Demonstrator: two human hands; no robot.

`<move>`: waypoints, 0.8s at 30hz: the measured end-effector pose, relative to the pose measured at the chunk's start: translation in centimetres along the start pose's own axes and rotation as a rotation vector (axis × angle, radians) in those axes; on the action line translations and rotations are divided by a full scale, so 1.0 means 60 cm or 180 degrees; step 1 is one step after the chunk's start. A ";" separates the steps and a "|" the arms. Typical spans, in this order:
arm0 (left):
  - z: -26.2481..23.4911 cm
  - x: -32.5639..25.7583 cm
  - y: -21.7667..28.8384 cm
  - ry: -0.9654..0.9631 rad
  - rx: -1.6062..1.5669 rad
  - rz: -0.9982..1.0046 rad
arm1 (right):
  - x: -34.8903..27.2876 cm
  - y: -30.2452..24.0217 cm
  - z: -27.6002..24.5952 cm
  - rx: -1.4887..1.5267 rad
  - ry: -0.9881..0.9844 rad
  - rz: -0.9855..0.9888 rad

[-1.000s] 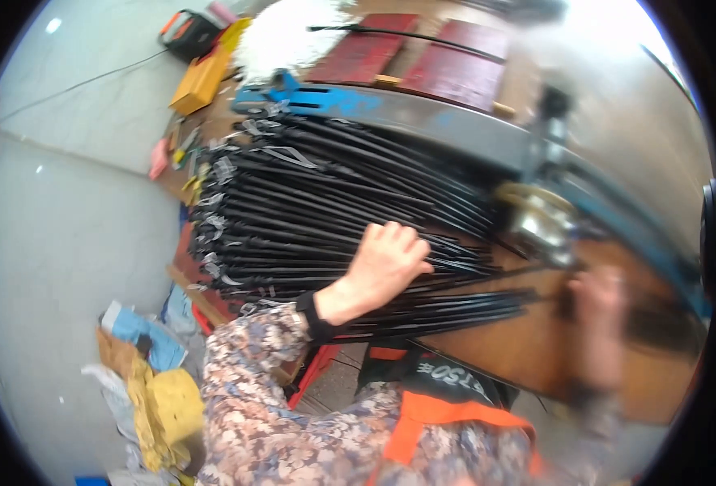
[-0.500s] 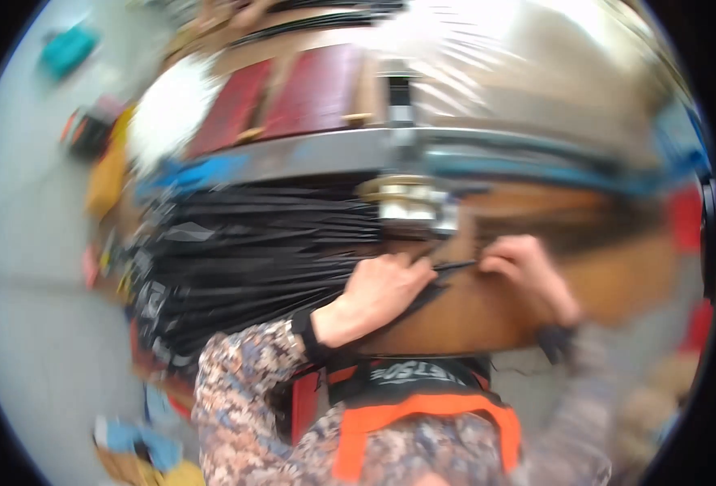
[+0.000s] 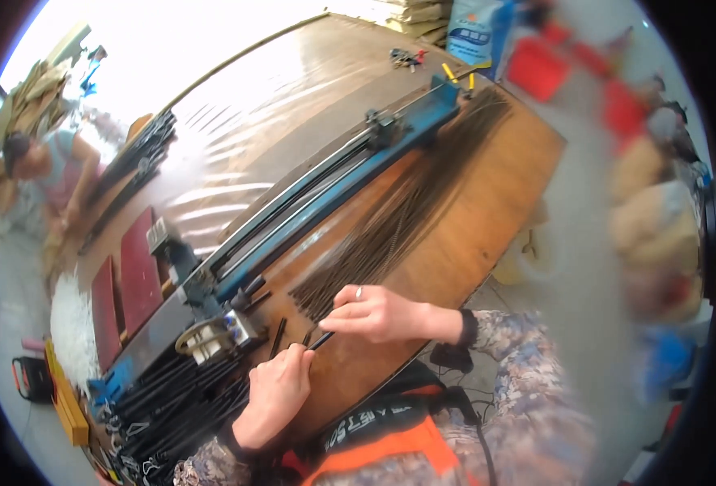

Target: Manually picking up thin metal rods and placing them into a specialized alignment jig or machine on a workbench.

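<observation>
A slim, dark black rod (image 3: 320, 341) sits just above the brown wooden desk (image 3: 495, 215), bridging the two hands: the bare left hand (image 3: 278, 385) has its fingers curled closed about its lower end, and the bare right hand (image 3: 378, 314), with a pale ring, pinches it between thumb and fingers with hardly any gap; how firmly either grips cannot be told. The likeliest slip, I judge, is the rod twisting or sliding out, since the right fingers bear on so short a stretch. The right hand is also close to the near ends of the long bundle of thin, dark brown rods (image 3: 394, 231), so a careless sweep could fan them out. The silver metal block (image 3: 244, 326) beside the round brass-coloured wheel (image 3: 198, 340) stands close to the left hand, and a knuckle could knock against it. As for containers, a long yellow box (image 3: 68, 402) lies at the far left and a black case with orange trim (image 3: 32, 381) stands beside it; what either holds cannot be seen. An upright blue-and-white plastic sack (image 3: 479, 34) at the far end looks full, its contents hidden, while the blurred red bin (image 3: 540, 69) shows nothing legible inside.
</observation>
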State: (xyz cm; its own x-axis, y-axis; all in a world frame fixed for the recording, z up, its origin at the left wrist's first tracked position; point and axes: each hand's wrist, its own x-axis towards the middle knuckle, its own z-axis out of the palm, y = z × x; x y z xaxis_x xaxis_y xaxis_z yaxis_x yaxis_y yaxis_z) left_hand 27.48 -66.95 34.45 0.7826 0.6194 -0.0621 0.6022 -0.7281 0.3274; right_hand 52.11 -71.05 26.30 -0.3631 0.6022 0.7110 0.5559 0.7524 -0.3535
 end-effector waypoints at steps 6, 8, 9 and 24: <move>-0.099 0.061 -0.014 0.0782 0.0556 0.1067 | 0.001 0.088 -0.098 -0.0808 0.0860 0.0794; -0.168 0.079 -0.047 0.1136 0.0733 0.1204 | -0.055 0.130 -0.146 -0.1712 0.1057 0.1596; -0.176 0.091 -0.071 0.1213 0.0784 0.1305 | -0.018 0.118 -0.149 -0.1747 0.1051 0.1524; -0.090 0.082 -0.154 0.0596 0.1297 0.1570 | 0.072 0.052 0.001 -0.1662 -0.0096 0.1323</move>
State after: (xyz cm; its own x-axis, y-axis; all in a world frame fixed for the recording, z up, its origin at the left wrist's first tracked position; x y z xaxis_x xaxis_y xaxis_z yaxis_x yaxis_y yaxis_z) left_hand 24.90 -55.62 36.24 0.9632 0.1991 0.1806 0.2208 -0.9692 -0.1094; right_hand 52.26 -66.08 28.25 -0.0569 0.8270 0.5592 0.9404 0.2326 -0.2482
